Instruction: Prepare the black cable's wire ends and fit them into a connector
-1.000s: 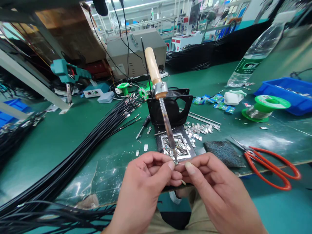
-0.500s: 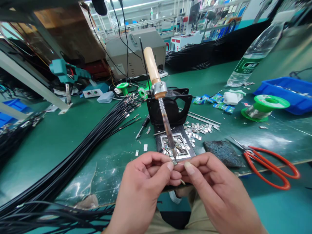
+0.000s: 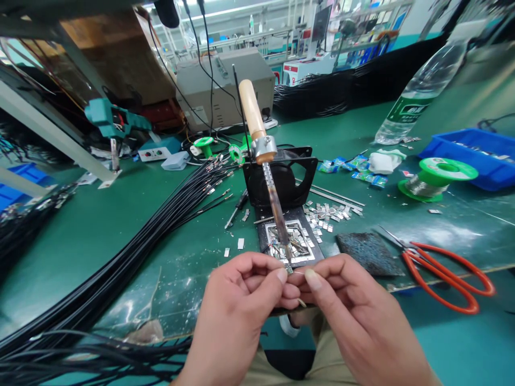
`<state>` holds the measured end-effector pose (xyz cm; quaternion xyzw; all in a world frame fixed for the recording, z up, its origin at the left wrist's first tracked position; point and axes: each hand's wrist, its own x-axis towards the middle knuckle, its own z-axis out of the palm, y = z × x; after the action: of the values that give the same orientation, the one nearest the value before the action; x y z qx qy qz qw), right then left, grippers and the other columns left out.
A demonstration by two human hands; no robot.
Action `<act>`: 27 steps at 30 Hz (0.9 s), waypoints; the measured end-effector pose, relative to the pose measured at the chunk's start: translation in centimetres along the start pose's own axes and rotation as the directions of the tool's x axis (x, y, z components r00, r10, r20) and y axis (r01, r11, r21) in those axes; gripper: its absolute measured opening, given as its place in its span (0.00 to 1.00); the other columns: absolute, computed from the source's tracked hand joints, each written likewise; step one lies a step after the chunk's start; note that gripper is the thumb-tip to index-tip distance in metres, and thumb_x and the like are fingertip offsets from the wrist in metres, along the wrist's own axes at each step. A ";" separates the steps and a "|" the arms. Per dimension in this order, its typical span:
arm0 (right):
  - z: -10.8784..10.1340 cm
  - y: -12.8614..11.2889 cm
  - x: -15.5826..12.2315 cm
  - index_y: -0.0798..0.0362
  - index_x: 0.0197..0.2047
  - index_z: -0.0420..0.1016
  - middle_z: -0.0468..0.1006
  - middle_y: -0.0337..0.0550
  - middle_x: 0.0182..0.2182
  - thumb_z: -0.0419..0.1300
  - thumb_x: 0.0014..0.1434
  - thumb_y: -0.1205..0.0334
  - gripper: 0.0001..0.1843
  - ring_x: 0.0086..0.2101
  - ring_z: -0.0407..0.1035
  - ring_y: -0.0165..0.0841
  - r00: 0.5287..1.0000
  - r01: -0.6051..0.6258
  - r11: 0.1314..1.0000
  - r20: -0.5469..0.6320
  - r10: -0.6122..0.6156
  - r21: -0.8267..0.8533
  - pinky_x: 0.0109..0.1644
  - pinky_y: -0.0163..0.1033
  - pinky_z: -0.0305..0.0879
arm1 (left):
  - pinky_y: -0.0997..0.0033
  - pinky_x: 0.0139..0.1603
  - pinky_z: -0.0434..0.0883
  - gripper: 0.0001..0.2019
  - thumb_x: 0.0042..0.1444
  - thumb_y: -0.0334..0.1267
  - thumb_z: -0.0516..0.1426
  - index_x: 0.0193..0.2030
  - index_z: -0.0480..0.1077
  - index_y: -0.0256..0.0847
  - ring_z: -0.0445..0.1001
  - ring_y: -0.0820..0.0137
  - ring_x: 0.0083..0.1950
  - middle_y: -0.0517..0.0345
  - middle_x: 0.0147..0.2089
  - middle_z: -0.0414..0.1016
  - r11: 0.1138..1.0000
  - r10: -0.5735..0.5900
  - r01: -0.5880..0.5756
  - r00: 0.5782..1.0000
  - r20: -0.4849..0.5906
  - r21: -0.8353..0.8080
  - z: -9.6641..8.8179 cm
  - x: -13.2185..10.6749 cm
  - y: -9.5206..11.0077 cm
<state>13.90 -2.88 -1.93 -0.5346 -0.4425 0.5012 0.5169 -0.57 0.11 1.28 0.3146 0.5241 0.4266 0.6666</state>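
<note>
A soldering iron [image 3: 263,161] with a wooden handle is fixed on a black stand [image 3: 281,179], its tip slanting down toward me. My left hand [image 3: 237,316] and my right hand [image 3: 358,321] meet just under that tip, both closed in a pinch. Between thumb and forefinger tips they hold a tiny part and a thin wire [image 3: 295,274] up against the iron's tip; the part is too small to name. A metal tray [image 3: 292,241] of small silvery pieces lies right behind my fingers.
A bundle of black cables [image 3: 132,252] runs along the left. Loose metal clips [image 3: 328,214], a dark sponge pad [image 3: 370,252], orange-handled scissors [image 3: 446,273], a green solder spool [image 3: 440,177], a blue bin [image 3: 478,153] and a water bottle [image 3: 422,91] sit to the right.
</note>
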 end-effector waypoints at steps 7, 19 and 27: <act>0.1 -0.1 0.1 0.47 0.39 0.76 0.86 0.39 0.32 0.62 0.70 0.49 0.12 0.32 0.82 0.32 1.000 -0.007 1.000 0.000 0.007 0.022 0.39 0.33 0.79 | 0.81 0.36 0.80 0.04 0.56 0.34 0.70 0.33 0.80 0.37 0.83 0.73 0.29 0.56 0.28 0.86 1.000 -0.004 0.004 1.000 0.006 0.000 0.2 0.2 0.1; -0.6 0.5 0.3 0.48 0.40 0.77 0.88 0.42 0.33 0.62 0.71 0.51 0.12 0.32 0.83 0.33 0.995 0.069 0.998 0.076 -0.069 0.001 0.37 0.33 0.82 | 0.79 0.35 0.80 0.05 0.55 0.35 0.70 0.33 0.80 0.38 0.84 0.71 0.30 0.55 0.28 0.86 1.000 0.008 -0.008 1.000 -0.004 0.013 0.0 -0.1 0.1; -0.4 0.6 0.1 0.48 0.39 0.76 0.87 0.41 0.32 0.62 0.70 0.47 0.14 0.30 0.83 0.33 0.998 0.016 1.000 0.063 -0.015 -0.026 0.36 0.33 0.81 | 0.79 0.34 0.80 0.04 0.55 0.33 0.69 0.33 0.80 0.38 0.83 0.72 0.29 0.56 0.28 0.86 1.000 -0.009 0.010 0.999 -0.035 0.012 0.0 -0.3 -0.2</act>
<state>14.24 -2.85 -2.56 -0.5221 -0.4692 0.5078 0.4994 -0.59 -0.26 1.25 0.3085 0.5398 0.4258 0.6574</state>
